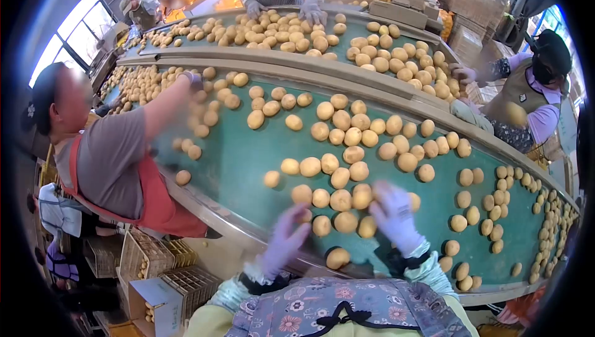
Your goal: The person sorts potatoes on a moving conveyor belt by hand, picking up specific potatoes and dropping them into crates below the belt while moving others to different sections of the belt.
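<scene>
Both my hands wear purple gloves over a green conveyor belt (232, 166) scattered with potatoes. My left hand (286, 241) is at the near edge, its fingers apart, the fingertips right at a potato (304, 215) partly behind them. To the right, my right hand (395, 214) reaches over the belt with its fingers stretched out, slightly blurred. Its fingertips are beside a potato (362, 196), and another potato (414, 201) shows just past its far side. Between my hands lie several potatoes, one of them a larger potato (346, 222). Nearest my apron is a single potato (338, 258).
A person in a red apron (162, 197) reaches over the belt at left. Behind a metal divider (291, 64), a second lane carries a potato pile (279, 30); gloved hands (312, 12) of another person touch it. One more person (527, 95) stands at right. Crates (192, 287) stand lower left.
</scene>
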`<state>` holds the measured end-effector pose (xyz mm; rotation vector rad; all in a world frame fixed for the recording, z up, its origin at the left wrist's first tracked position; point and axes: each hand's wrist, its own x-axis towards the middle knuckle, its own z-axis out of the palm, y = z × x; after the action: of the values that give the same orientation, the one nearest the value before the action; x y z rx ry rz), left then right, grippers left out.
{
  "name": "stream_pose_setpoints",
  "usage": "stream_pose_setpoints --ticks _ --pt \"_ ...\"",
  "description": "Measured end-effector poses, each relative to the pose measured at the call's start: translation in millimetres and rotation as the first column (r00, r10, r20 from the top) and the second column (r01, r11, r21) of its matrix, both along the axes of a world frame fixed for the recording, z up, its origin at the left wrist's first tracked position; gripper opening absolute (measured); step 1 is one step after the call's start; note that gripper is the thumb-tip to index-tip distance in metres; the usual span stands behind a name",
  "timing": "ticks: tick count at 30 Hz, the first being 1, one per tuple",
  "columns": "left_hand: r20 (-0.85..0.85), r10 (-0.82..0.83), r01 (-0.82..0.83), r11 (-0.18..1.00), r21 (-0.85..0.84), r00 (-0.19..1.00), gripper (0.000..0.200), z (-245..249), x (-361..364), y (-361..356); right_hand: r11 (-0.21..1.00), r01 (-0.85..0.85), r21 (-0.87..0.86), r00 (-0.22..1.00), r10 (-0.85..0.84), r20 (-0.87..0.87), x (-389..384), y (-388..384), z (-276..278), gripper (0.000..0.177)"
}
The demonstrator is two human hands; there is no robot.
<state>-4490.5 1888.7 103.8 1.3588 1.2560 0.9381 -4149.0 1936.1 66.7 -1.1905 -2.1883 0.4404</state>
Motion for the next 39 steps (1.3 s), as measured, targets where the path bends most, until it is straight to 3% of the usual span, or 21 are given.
stream_pose_setpoints --ticks 1,2,4,8,9,11,13,15,16,19,20,22,23,25,29,30,32,34,35,37,39 --pt "-0.29 0.148 -0.062 0.956 0.287 0.945 0.058 -8.6 -27.3 -6.5 0.981 0.183 0.072 0.979 -0.189 0.084 3.4 4.7 -4.8 0.068" --pt "-0.291 0.143 -0.057 0.957 0.283 0.946 0.058 -17.2 -52.4 -11.0 0.923 0.35 0.157 0.915 -0.373 0.153 0.8 9.2 -9.7 0.071" --pt "-0.493 0.426 -0.128 0.839 0.529 0.759 0.06 -35.5 -89.5 -11.4 0.964 0.266 0.002 0.954 -0.264 0.141 -32.1 -3.1 -15.9 0.086" --pt "-0.458 0.509 -0.209 0.802 0.56 0.729 0.054 -59.7 -110.6 -0.9 0.997 0.013 0.082 0.974 -0.031 0.223 -95.8 37.3 19.0 0.083" --pt "-0.429 0.496 -0.237 0.817 0.526 0.755 0.053 -60.2 -120.2 -2.3 0.971 -0.05 -0.232 0.997 0.063 0.046 -97.2 73.3 28.9 0.081" --pt "-0.415 0.491 -0.268 0.831 0.488 0.766 0.053 -58.6 -142.8 -1.5 0.924 -0.026 -0.381 0.997 -0.003 -0.074 -102.8 135.3 30.4 0.077" --pt "-0.376 0.49 -0.305 0.837 0.453 0.786 0.051 -57.5 -155.0 4.8 0.952 0.241 -0.187 0.969 -0.227 0.092 -102.2 183.8 1.5 0.079" --pt "-0.355 0.501 -0.317 0.827 0.464 0.789 0.051 -55.7 -168.6 6.4 0.905 0.369 0.214 0.818 -0.425 0.387 -107.7 196.6 -76.7 0.089" --pt "-0.329 0.509 -0.324 0.816 0.479 0.795 0.051 -57.0 -173.6 12.7 0.955 0.293 0.05 0.908 -0.294 0.297 -124.5 181.6 -63.1 0.092" --pt "-0.28 0.482 -0.32 0.823 0.469 0.83 0.053 -53.3 -192.1 22.1 0.991 0.132 -0.007 0.874 -0.113 0.473 -177.3 150.1 -7.6 0.088" --pt "-0.284 0.468 -0.317 0.837 0.446 0.837 0.054 -54.1 -199.5 25.0 0.932 0.053 -0.359 0.978 0.024 0.207 -193.4 165.1 21.9 0.084" --pt "-0.339 0.472 -0.263 0.819 0.51 0.814 0.054 -55.5 -212.4 31.9 0.77 -0.105 -0.63 0.993 0.051 -0.102 -211.1 210.3 31.1 0.08" --pt "-0.347 0.462 -0.265 0.833 0.486 0.816 0.053 -49.0 -217.5 33.6 0.991 -0.017 -0.13 0.99 0.035 0.138 -220.9 241.4 9.3 0.08" --pt "-0.334 0.471 -0.286 0.832 0.474 0.816 0.05 -47.9 -234.2 38.2 0.971 0.079 0.224 0.922 -0.157 0.355 -251.4 306.5 6.5 0.08" --pt "-0.266 0.474 -0.338 0.838 0.429 0.839 0.046 -37.4 -263.7 48.4 0.865 0.425 -0.266 0.759 -0.18 0.626 -320.3 388.0 4.5 0.069" --pt "-0.268 0.495 -0.362 0.832 0.421 0.827 0.046 -40.0 -273.6 49.9 0.89 0.442 -0.111 0.688 -0.257 0.679 -336.5 384.4 -5.9 0.058" --pt "-0.248 0.51 -0.372 0.816 0.443 0.824 0.042 -48.4 -289.5 53.9 0.914 0.375 -0.157 0.688 -0.161 0.708 -359.8 370.8 -4.7 0.053" --pt "-0.276 0.54 -0.385 0.8 0.46 0.795 0.039 -47.3 -302.1 59.7 0.894 -0.013 -0.448 0.81 0.273 0.52 -351.9 353.6 20.0 0.06" --pt "-0.288 0.525 -0.362 0.807 0.466 0.801 0.04 -48.8 -311.1 64.0 0.766 -0.288 -0.575 0.906 0.412 0.095 -335.2 353.4 27.0 0.069" --pt "-0.31 0.517 -0.329 0.804 0.496 0.798 0.041 -49.4 -325.7 70.5 0.759 -0.308 -0.573 0.947 0.189 -0.259 -331.2 355.8 75.2 0.07" --pt "-0.323 0.515 -0.325 0.809 0.49 0.794 0.04 -46.1 -340.1 77.8 0.873 -0.194 -0.448 0.936 0.029 -0.35 -319.6 383.3 98.3 0.076"
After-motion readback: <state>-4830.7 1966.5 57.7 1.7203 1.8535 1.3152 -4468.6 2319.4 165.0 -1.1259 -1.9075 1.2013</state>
